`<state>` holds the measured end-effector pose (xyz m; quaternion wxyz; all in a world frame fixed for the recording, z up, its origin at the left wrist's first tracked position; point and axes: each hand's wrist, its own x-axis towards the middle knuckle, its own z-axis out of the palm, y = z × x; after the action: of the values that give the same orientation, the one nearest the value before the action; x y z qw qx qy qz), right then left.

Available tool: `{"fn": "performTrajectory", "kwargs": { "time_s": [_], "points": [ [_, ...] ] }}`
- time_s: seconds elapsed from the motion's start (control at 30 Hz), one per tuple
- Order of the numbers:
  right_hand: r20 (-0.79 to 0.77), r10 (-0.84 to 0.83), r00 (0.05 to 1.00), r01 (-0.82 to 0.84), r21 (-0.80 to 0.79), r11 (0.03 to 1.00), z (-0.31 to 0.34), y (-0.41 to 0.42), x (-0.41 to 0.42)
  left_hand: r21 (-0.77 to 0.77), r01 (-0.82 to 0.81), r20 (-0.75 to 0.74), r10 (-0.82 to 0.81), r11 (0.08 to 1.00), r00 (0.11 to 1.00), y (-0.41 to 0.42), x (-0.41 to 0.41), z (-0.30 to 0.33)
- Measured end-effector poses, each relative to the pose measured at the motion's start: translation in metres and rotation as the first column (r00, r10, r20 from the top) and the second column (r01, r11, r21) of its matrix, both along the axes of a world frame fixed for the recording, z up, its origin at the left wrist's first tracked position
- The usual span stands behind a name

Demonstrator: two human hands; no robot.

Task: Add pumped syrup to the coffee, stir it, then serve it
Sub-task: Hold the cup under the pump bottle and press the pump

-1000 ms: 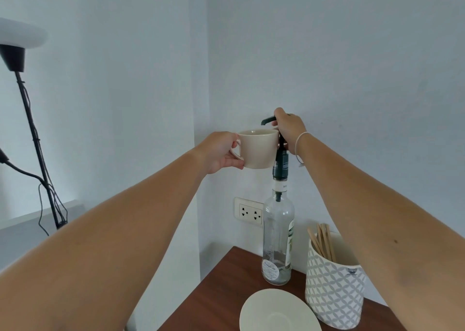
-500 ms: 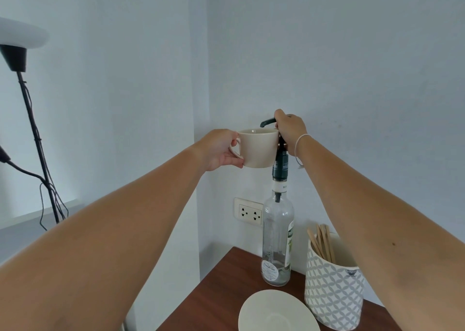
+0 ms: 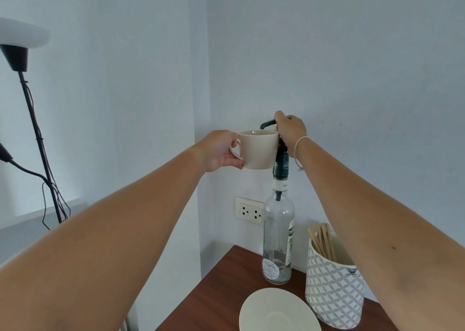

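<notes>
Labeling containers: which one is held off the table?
The cream cup, gripped by the left hand under the pump spout; bottle and patterned holder stand on the table.

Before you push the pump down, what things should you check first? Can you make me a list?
1. Cup under the black spout: ok, the spout tip hangs over the rim.
2. Left hand holds the cup by its handle: ok.
3. Right hand on top of the pump: ok.
4. Bottle upright on the table: ok.
5. Syrup left in the bottle: cannot tell, it looks nearly empty.
6. Coffee in the cup: cannot tell, the inside is hidden.
</notes>
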<state>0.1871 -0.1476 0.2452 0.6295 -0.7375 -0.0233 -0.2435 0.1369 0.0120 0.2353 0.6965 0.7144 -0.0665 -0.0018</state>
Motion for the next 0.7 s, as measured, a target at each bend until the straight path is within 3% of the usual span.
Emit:
{"fn": "performTrajectory", "kwargs": {
  "time_s": [0.7],
  "points": [
    [0.013,-0.03,0.999,0.03,0.0,1.0,-0.005,0.0019,-0.0037,0.012,0.002,-0.017,-0.002,1.0,1.0,0.0006,0.0038,-0.0078]
  ]
}}
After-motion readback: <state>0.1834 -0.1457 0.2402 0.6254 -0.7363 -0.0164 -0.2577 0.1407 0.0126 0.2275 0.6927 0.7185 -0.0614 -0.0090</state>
